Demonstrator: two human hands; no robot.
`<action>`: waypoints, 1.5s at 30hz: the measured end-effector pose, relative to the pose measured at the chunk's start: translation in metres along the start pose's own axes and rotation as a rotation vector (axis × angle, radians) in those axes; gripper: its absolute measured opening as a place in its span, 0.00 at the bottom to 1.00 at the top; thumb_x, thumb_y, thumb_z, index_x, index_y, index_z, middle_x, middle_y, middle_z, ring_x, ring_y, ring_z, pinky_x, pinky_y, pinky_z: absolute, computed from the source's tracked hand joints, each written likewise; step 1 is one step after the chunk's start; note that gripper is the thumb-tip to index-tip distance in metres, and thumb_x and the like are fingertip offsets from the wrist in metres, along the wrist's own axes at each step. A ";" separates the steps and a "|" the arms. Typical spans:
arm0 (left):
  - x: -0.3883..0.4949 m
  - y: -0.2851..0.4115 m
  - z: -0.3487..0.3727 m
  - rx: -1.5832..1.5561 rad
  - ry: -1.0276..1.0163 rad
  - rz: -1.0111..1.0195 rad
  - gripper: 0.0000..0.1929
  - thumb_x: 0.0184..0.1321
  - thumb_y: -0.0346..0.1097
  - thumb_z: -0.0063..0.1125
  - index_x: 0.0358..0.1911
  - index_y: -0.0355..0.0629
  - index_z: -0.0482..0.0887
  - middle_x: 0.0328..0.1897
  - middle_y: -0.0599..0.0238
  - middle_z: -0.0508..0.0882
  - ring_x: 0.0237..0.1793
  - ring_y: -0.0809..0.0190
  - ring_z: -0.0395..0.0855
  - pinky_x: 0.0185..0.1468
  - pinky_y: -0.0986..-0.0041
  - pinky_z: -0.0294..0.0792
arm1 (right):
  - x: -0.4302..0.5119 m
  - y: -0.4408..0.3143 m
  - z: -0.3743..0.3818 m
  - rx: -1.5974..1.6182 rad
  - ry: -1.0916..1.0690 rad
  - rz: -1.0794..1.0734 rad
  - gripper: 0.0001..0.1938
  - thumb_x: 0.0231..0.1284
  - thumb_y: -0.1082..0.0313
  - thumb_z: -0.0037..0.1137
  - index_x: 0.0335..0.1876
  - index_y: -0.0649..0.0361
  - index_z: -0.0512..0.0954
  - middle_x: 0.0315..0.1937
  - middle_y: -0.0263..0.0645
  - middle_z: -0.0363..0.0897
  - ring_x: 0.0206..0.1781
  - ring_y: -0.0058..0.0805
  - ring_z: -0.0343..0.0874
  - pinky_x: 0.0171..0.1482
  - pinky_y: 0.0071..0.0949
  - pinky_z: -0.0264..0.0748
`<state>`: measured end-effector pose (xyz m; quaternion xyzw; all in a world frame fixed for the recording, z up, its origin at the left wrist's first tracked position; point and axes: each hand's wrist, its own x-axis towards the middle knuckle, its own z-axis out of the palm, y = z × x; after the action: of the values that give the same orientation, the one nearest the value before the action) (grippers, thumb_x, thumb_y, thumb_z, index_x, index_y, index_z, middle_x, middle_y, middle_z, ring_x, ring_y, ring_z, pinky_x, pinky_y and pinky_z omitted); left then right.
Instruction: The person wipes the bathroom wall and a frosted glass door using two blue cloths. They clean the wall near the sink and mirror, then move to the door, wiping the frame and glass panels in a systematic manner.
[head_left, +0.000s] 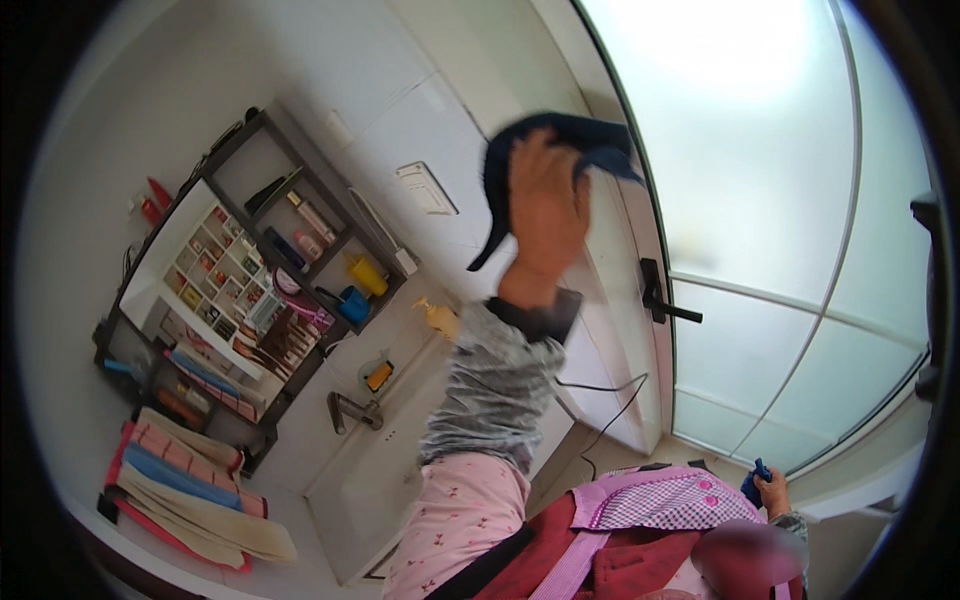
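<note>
My left hand (549, 206) is raised at the end of an outstretched arm, its fingers spread over a dark navy cloth (496, 169). The cloth lies before the pale door frame (619, 232) beside a frosted glass door (742, 172); blur hides whether it touches the frame. One loose end of it reaches the door's edge. Low on the right, my right hand (775, 493) is closed around a small blue object (751, 489), possibly a bunched cloth, with a narrow blue piece sticking up. My fingers hide part of it.
A black lever handle (667, 300) juts from the door. On the left are a basin (390, 450) with a faucet (352, 412), a yellow pump bottle (436, 316), a mirrored shelf cabinet (247, 187) and hanging towels (187, 487). A wall switch (427, 187) and a dark cable (606, 420) are nearby.
</note>
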<state>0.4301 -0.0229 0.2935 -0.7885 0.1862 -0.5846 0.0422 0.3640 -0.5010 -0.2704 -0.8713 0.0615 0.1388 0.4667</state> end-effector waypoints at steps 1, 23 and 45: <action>-0.013 0.015 0.006 -0.096 0.087 -0.108 0.10 0.64 0.33 0.57 0.44 0.34 0.81 0.44 0.46 0.82 0.49 0.37 0.77 0.57 0.51 0.69 | 0.006 -0.031 -0.009 0.056 -0.030 -0.025 0.19 0.55 0.62 0.69 0.50 0.60 0.81 0.40 0.44 0.86 0.44 0.34 0.85 0.49 0.34 0.80; -0.156 0.126 -0.005 -1.771 -0.277 -1.449 0.27 0.70 0.50 0.60 0.66 0.47 0.69 0.52 0.67 0.78 0.51 0.69 0.78 0.56 0.75 0.74 | -0.074 -0.434 -0.018 0.353 -0.294 -0.862 0.36 0.64 0.76 0.53 0.78 0.56 0.55 0.76 0.44 0.58 0.80 0.39 0.54 0.75 0.37 0.57; -0.294 0.035 -0.085 -1.504 0.282 -1.692 0.08 0.69 0.31 0.58 0.47 0.36 0.79 0.41 0.64 0.84 0.37 0.66 0.82 0.41 0.75 0.75 | -0.080 -0.527 0.000 0.692 -0.571 -0.802 0.24 0.60 0.63 0.69 0.58 0.63 0.73 0.44 0.34 0.82 0.44 0.21 0.81 0.46 0.22 0.79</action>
<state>0.2696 0.0585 0.0433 -0.4139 -0.0989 -0.2493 -0.8699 0.4125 -0.2095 0.1729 -0.5524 -0.3582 0.1526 0.7371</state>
